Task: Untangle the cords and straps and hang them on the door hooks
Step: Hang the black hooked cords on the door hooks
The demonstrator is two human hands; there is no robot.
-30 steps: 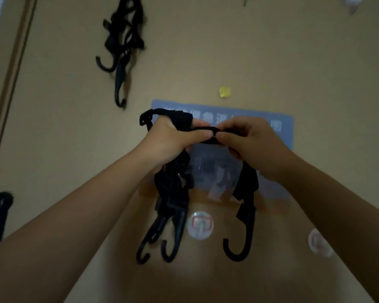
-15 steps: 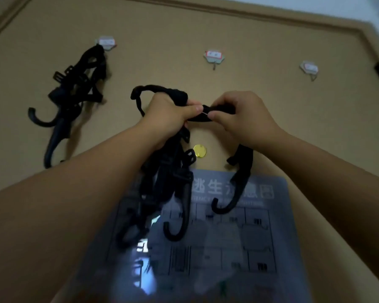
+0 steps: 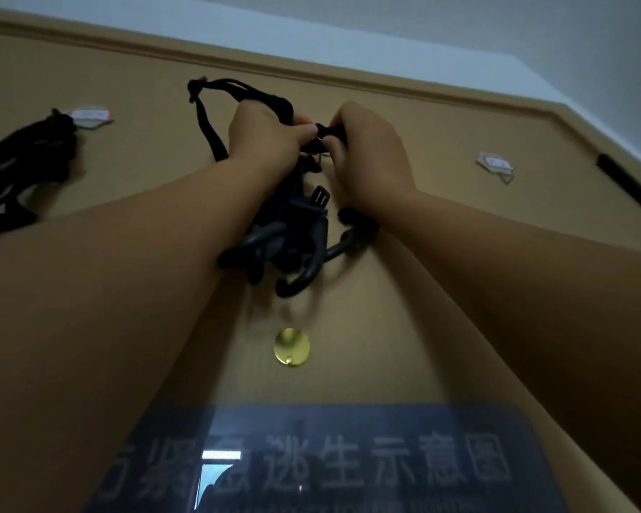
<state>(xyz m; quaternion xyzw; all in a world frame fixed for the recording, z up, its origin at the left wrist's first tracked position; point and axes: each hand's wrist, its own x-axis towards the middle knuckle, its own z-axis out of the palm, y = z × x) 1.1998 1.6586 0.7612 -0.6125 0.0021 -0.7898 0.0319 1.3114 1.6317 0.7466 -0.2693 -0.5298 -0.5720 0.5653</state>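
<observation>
Both up against the door now: left hand and right hand each pinch the black strap bundle side by side, its hooked ends dangling just below them, a second tangle hanging well left of them.

Your left hand and right hand are close together high on the tan wooden door. The black tangle of straps with curved plastic hooks that they grip hangs between your forearms and fills that gap. To your left, the white adhesive door hook is loaded with another black strap bundle. To your right, the door face is open as far as a bare white adhesive hook with a wire loop. Below your hands, a round brass disc and a blue translucent sign lie flat against the door.
</observation>
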